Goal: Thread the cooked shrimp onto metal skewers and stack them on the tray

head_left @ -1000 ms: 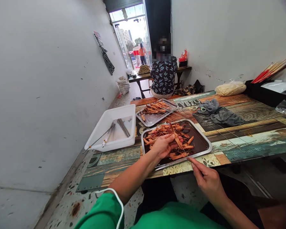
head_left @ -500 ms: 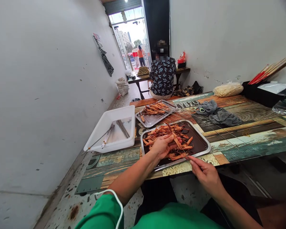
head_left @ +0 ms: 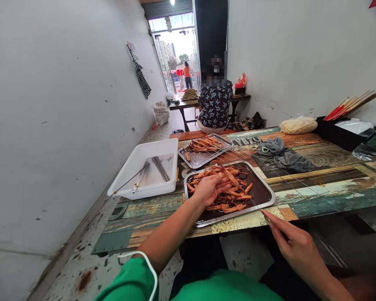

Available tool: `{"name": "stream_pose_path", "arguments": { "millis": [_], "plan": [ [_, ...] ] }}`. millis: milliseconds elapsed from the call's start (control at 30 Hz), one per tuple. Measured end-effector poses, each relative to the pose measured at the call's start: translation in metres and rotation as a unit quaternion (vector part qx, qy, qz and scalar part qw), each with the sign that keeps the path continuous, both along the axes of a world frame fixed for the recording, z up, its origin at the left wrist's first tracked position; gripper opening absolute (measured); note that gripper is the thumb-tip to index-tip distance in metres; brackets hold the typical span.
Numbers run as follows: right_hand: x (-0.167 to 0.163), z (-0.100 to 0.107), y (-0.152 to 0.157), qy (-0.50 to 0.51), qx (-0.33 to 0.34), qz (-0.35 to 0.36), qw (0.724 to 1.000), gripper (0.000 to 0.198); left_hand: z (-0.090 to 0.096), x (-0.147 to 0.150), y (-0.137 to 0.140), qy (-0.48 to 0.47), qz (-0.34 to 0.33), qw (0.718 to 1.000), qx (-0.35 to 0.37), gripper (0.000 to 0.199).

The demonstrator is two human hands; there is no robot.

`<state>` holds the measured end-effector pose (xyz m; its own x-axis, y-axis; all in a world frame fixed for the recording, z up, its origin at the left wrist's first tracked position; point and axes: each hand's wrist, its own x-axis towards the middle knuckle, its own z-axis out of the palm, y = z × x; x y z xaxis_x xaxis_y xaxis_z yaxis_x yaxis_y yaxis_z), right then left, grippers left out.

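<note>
My left hand (head_left: 210,189) is over the near metal tray (head_left: 263,189), its fingers closed on a long reddish-brown piece of food (head_left: 233,179) that looks like marinated meat. Several similar pieces (head_left: 227,207) lie heaped in dark liquid in the tray. Just past the tray's front right edge, my right hand (head_left: 291,236) pinches a thin metal skewer (head_left: 256,204) between thumb and fingers. The skewer slants up and left toward the held piece. I cannot tell whether its tip is in the piece.
A second tray (head_left: 196,162) behind holds skewered pieces. At left, a white tub (head_left: 134,161) contains metal skewers. Grey cloth (head_left: 293,161), loose skewers, a bag of pale sticks (head_left: 297,125) and a black box (head_left: 335,136) are on the right. A person (head_left: 215,106) sits beyond the table.
My right hand has moved right and toward me, away from my left hand, with the skewer showing more length between them. My left hand still holds the piece over the tray.
</note>
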<state>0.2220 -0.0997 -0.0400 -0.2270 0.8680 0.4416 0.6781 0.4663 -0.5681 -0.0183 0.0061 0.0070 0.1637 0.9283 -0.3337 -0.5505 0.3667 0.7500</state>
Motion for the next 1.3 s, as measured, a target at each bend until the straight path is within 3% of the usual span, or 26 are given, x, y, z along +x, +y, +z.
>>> {"name": "stream_pose_path", "arguments": {
  "millis": [167,300,400,600,767,967,1133,1300],
  "plan": [
    [0.036,-0.011,0.020,-0.089,0.022,-0.082,0.992,0.035,0.006,-0.005,-0.002,0.023,-0.001,0.999,0.029,0.014],
    [0.045,-0.001,0.039,-0.247,-0.065,-0.081,0.963,0.038,0.006,-0.007,-0.002,0.043,0.003,0.998,0.050,0.019],
    [0.044,0.012,0.054,-0.304,-0.124,-0.041,0.944,0.039,0.006,-0.006,-0.003,0.052,0.003,0.997,0.062,0.017],
    [0.041,0.026,0.075,-0.285,-0.153,0.016,0.946,0.037,0.006,-0.005,-0.005,0.073,0.007,0.994,0.082,0.019],
    [0.041,0.031,0.069,-0.223,-0.166,0.032,0.960,0.041,0.007,-0.004,-0.007,0.078,0.006,0.994,0.079,0.016],
    [0.058,0.022,0.054,-0.045,-0.256,-0.020,0.965,0.054,0.005,-0.003,-0.007,0.078,0.012,0.993,0.086,0.021],
    [0.060,0.022,0.058,-0.132,-0.218,-0.020,0.967,0.041,0.004,0.000,-0.008,0.087,0.006,0.993,0.080,0.019],
    [0.042,0.032,0.066,-0.250,-0.206,0.017,0.946,0.039,0.004,0.001,-0.008,0.093,0.005,0.993,0.078,0.017]
  ]
}}
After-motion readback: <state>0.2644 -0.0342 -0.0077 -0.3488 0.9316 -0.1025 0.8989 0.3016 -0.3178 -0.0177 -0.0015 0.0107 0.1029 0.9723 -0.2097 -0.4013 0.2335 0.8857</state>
